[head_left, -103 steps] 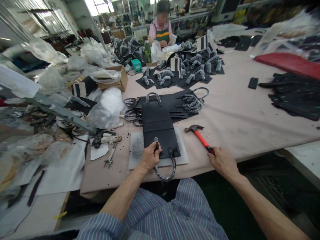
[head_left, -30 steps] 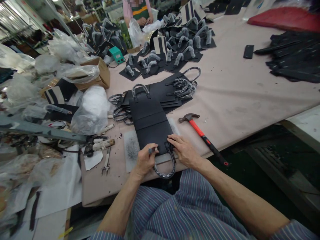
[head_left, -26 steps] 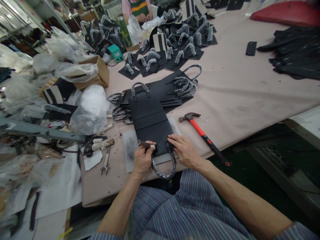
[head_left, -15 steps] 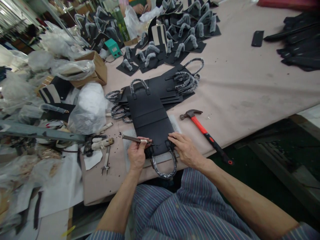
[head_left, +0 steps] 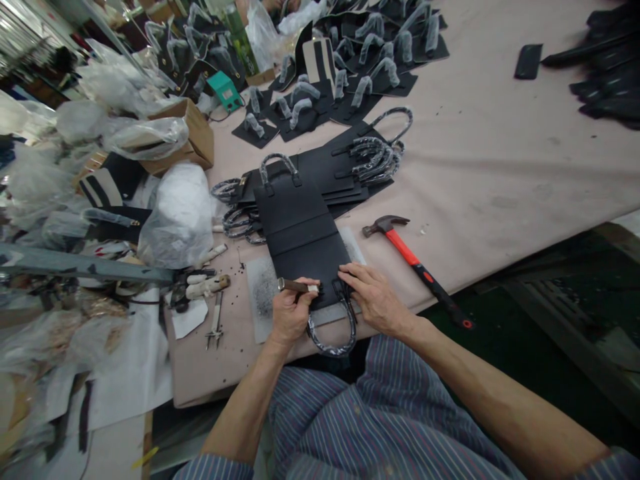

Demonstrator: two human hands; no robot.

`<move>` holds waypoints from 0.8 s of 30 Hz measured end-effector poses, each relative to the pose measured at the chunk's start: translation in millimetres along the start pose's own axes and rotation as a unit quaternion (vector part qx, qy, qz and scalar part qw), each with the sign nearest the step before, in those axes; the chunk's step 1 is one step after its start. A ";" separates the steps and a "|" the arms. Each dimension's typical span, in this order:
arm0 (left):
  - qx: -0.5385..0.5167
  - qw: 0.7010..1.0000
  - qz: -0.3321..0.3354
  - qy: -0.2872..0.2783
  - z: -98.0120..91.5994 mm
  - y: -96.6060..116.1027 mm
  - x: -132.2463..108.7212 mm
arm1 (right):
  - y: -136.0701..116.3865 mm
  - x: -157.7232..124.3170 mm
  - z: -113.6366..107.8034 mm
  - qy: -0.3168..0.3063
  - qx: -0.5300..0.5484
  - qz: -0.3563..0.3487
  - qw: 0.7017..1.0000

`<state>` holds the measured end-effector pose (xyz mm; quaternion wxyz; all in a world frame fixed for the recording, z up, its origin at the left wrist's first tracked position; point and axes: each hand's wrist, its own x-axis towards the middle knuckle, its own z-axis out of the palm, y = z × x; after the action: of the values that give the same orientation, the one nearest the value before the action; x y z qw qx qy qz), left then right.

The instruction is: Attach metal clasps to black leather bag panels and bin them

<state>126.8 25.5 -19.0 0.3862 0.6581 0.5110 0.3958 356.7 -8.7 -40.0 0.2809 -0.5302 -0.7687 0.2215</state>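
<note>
The left hand (head_left: pixel 291 312) is closed around a short metal tool (head_left: pixel 296 286), which lies roughly level across the fingers. Its working end is hidden behind the fingertips, so its kind is hard to make out. The right hand (head_left: pixel 376 298) is open, with the fingers spread flat on the near end of a black bag panel (head_left: pixel 300 227), just beside the left hand but apart from it.

The two hands cover the points where the wrapped handle (head_left: pixel 333 341) joins the panel. The panel rests on a pale pad (head_left: pixel 261 301) at the near edge of the table (head_left: pixel 500 167), and the handle loop hangs out over that edge.

A hammer (head_left: pixel 411 257) with a red shaft lies just right of the panel, and its dark grip pokes past the table edge. Beyond the hammer the cloth is bare and open to the right.

Behind the panel a stack of black panels (head_left: pixel 345 175) fans out with its handles showing. Plastic bags (head_left: pixel 179 212), a cardboard box (head_left: pixel 200 137) and hand tools (head_left: pixel 215 320) crowd the left side. The dark pieces (head_left: pixel 607 93) at the far right are blurred and cut off by the frame.
</note>
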 end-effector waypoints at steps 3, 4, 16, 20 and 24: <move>0.008 1.000 0.002 0.001 -0.1 2.3 0.6 | -0.4 -0.1 -0.4 -0.003 -0.003 0.000 1.000; 0.009 1.000 0.001 0.000 -0.1 2.8 0.7 | -0.5 -0.2 -0.4 -0.002 -0.002 0.000 1.000; 0.038 0.999 0.001 -0.016 0.8 6.7 2.8 | 0.0 -0.8 0.9 0.005 -0.001 0.000 1.000; 0.072 0.997 0.016 -0.025 4.6 7.8 2.9 | 0.8 -0.8 0.7 0.004 0.002 -0.001 1.000; 0.103 0.994 0.033 -0.022 9.4 11.1 3.5 | 3.0 -1.4 2.9 0.012 0.004 -0.006 1.000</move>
<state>140.1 25.9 -12.1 0.3142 0.7195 0.5184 0.3389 357.2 -9.1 -44.4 0.2939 -0.5269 -0.7675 0.2166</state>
